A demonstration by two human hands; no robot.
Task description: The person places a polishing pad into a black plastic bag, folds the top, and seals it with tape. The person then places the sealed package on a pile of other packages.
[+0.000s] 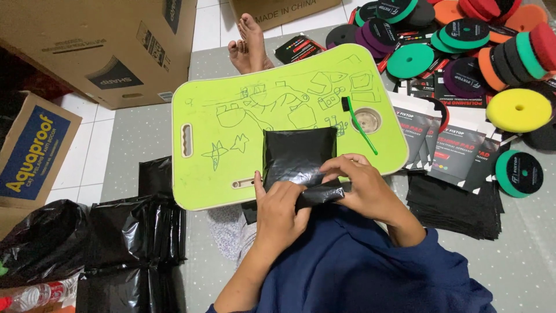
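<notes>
A black plastic parcel [298, 152] lies on a lime-green lap tray [226, 124] covered in pen doodles. My left hand [279, 210] presses on the parcel's near end. My right hand [359, 186] pinches the folded black flap [321, 194] at that same edge, fingers curled over it. Both hands sit at the tray's near rim, above my dark blue top.
A green-handled tool [360, 124] lies by the tray's round cup recess [367, 120]. Round foam pads [518, 109] in several colours and printed black cards [460, 153] are piled right. Black bags [136, 229] heap on the left, cardboard boxes [110, 49] behind. Bare feet [250, 37] beyond the tray.
</notes>
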